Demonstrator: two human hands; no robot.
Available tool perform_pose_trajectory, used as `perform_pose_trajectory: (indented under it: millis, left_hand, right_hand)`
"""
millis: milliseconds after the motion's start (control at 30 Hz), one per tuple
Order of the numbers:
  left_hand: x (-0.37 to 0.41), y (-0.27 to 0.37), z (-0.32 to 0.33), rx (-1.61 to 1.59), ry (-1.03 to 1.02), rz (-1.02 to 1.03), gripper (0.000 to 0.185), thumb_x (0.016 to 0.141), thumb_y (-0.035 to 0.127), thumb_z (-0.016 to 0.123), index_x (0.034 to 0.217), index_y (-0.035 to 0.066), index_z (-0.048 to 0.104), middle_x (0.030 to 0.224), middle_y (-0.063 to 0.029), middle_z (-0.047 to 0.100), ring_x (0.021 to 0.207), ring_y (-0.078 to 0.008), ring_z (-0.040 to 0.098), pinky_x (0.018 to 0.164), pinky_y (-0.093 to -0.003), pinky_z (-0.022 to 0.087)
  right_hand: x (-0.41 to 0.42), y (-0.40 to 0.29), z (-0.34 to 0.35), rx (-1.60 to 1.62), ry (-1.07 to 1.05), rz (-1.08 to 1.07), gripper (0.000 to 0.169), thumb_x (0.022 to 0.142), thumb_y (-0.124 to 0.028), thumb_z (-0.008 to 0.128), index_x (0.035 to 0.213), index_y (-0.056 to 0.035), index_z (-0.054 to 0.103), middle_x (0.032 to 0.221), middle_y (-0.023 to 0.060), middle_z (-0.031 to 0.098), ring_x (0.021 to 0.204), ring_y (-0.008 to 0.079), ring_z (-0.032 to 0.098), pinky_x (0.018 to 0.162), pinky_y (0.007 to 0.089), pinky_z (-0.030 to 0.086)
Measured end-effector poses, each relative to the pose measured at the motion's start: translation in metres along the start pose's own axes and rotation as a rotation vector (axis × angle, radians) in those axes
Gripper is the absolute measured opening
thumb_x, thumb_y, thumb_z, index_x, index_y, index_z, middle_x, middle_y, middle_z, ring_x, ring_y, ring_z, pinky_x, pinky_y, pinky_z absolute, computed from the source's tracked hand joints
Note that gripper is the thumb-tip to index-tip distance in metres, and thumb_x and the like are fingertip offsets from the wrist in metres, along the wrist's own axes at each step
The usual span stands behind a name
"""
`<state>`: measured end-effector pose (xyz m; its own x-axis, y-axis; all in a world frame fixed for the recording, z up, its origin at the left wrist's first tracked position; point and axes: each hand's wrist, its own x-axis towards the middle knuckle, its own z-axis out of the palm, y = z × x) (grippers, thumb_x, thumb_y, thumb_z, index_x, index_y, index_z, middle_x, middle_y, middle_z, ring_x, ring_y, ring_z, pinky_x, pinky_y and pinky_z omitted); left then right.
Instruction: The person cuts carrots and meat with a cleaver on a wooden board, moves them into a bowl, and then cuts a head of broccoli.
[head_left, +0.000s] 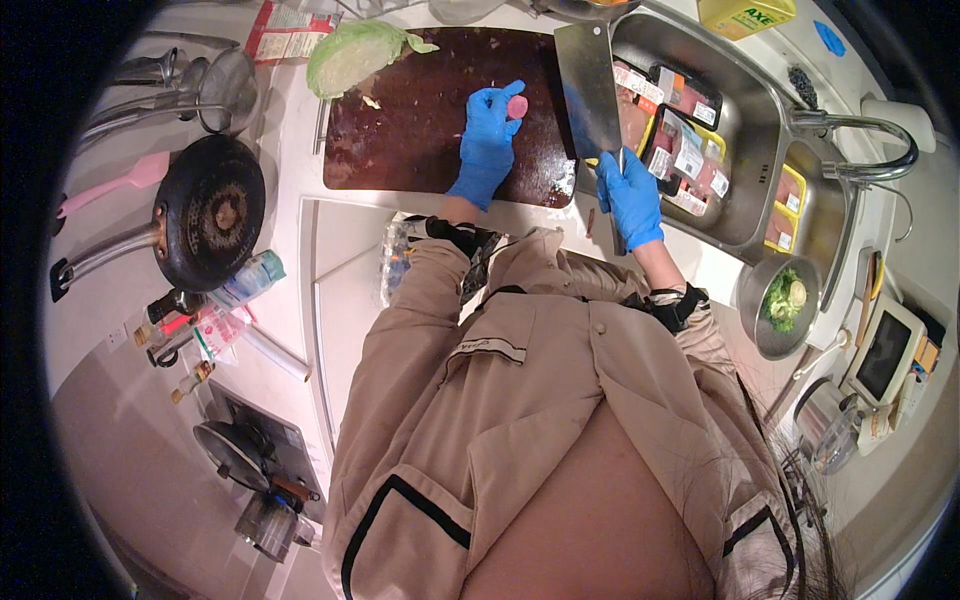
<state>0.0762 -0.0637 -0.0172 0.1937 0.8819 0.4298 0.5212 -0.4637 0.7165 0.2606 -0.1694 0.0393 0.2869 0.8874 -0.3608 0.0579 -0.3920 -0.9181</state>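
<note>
My left hand (489, 127), in a blue glove, is above the dark brown cutting board (420, 142). Between its fingers is a pink sausage piece (517, 106), whose round cut face shows. My right hand (634, 199), also gloved in blue, grips the handle of a Chinese cleaver (589, 90). The wide blade points away from me, between the board's right edge and the sink. At the board's far left corner rests a cut cabbage (356, 58), pale face up. A small cabbage scrap (370, 103) lies nearby.
Right of the board, a steel sink (750, 150) holds several packed meat trays (686, 146), under a curved faucet (877, 120). A bowl of greens (780, 307) stands at the near right. On the left are a black frying pan (210, 214), a strainer (229, 90) and a pink spatula (139, 176).
</note>
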Motion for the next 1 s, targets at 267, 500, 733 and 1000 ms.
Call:
perform_pose_trajectory:
  millis: [267,500,733,1000]
  left_hand:
    - [0.005,0.023,-0.023,0.056,0.049,-0.061,0.060,0.072,0.004,0.063,0.128,0.006,0.041,0.122,-0.0161,0.048,0.111,-0.0353,0.046,0.094,-0.0389,0.040]
    - [0.106,0.044,-0.067,-0.071,0.352,0.242,0.040,0.080,0.011,0.054,0.119,0.004,0.051,0.117,-0.0157,0.054,0.107,-0.0314,0.050,0.096,-0.0405,0.035]
    - [0.159,0.069,-0.073,0.110,0.074,0.563,0.039,0.081,0.015,0.051,0.118,0.003,0.050,0.118,-0.0174,0.053,0.107,-0.0330,0.050,0.094,-0.0409,0.037]
    - [0.145,0.043,-0.057,0.316,-0.130,0.534,0.031,0.081,0.016,0.049,0.109,0.006,0.057,0.110,-0.0139,0.057,0.104,-0.0276,0.052,0.098,-0.0426,0.034]
  right_hand:
    - [0.008,0.016,0.011,-0.364,0.039,-0.230,0.032,0.089,-0.030,0.053,0.104,-0.0021,0.057,0.066,0.0178,0.061,0.057,0.0309,0.060,0.053,0.0392,0.046]
    - [0.004,-0.041,0.054,-0.755,-0.019,-0.356,0.031,0.091,-0.031,0.045,0.098,-0.0013,0.051,0.070,0.0250,0.060,0.066,0.0431,0.058,0.060,0.0502,0.047]
    - [0.014,-0.047,0.073,-0.787,-0.039,-0.388,0.031,0.091,-0.029,0.043,0.095,0.0007,0.049,0.072,0.0248,0.060,0.066,0.0423,0.059,0.059,0.0506,0.047]
    - [0.019,-0.042,0.083,-0.871,-0.061,-0.320,0.032,0.091,-0.028,0.042,0.096,0.0024,0.050,0.068,0.0238,0.060,0.063,0.0415,0.059,0.057,0.0492,0.048]
